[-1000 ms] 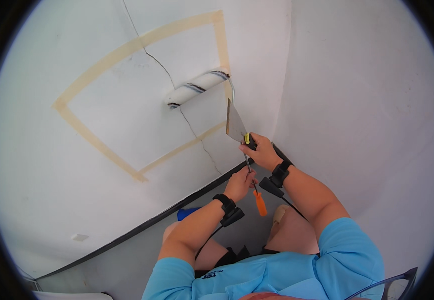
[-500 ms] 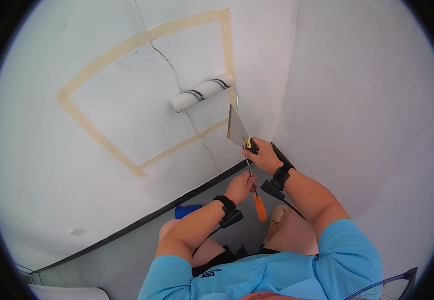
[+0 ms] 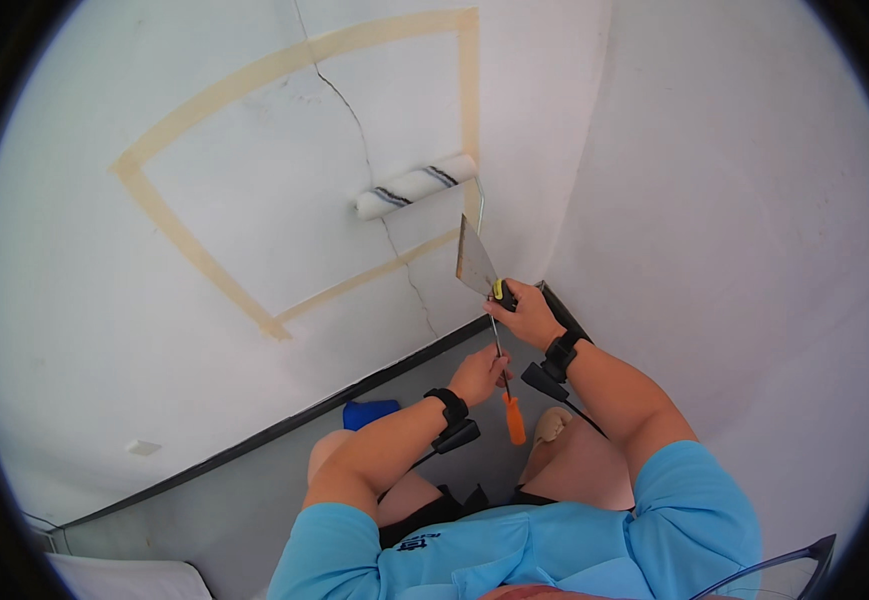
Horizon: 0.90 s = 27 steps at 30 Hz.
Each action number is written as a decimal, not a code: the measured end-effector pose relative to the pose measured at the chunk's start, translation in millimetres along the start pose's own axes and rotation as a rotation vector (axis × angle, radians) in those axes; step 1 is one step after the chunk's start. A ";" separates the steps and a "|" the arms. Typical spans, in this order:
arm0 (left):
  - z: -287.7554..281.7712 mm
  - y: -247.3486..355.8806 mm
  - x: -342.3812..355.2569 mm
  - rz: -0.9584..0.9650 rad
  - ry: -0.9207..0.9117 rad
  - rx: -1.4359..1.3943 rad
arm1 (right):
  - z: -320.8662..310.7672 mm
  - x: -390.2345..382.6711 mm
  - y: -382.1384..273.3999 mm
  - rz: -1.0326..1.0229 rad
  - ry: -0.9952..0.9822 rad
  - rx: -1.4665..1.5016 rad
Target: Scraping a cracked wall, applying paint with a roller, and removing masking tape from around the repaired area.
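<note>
My right hand (image 3: 528,315) grips the black-and-yellow handle (image 3: 502,294) of a wide putty knife (image 3: 473,260), its blade angled upward. My left hand (image 3: 476,374), lower and to the left, has its fingers closed round the metal shaft of a paint roller, above its orange handle (image 3: 514,418). The white, dark-striped roller sleeve (image 3: 414,187) lies across a cracked area of the white wall, inside a frame of beige masking tape (image 3: 197,258); whether it touches the wall I cannot tell. The shaft runs up behind the putty knife and my right hand.
A plain white wall (image 3: 724,200) meets the taped one at a corner on the right. Dark skirting (image 3: 374,380) runs along the grey floor (image 3: 254,510). A blue object (image 3: 369,414) lies by the skirting, and a white object (image 3: 144,585) sits at the lower left edge.
The roller, putty knife and both hands have moved slightly downward relative to the taped frame. The view has shifted a little, and both grips look the same.
</note>
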<state>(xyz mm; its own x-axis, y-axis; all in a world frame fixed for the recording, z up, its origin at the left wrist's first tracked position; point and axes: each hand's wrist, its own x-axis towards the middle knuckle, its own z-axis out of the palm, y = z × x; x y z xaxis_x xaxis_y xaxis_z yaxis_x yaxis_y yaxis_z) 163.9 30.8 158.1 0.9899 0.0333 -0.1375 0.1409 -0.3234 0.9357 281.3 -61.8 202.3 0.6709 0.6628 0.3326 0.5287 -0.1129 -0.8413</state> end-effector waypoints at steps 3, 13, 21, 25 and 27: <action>-0.7 2.9 -0.6 -0.023 -0.019 -0.024 | -1.7 0.6 -0.7 -0.017 -0.004 -0.024; -3.8 3.1 0.7 -0.139 -0.151 -0.042 | -5.7 2.7 4.2 0.061 -0.126 -0.021; -4.4 2.3 2.8 -0.187 -0.231 -0.059 | -8.1 3.6 2.4 0.131 -0.185 -0.009; -1.8 -3.8 4.6 -0.222 -0.264 -0.098 | -7.4 2.8 7.1 0.143 -0.198 -0.030; -0.5 -7.5 6.7 -0.237 -0.279 -0.113 | -5.0 2.6 13.2 0.143 -0.189 -0.029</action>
<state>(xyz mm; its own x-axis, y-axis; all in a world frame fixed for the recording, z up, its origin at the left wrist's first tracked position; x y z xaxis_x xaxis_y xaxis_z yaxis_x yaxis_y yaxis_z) 169.5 34.0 150.4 0.8900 -0.1694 -0.4234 0.3818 -0.2311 0.8949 292.6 -65.3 194.2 0.6321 0.7650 0.1233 0.4520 -0.2347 -0.8606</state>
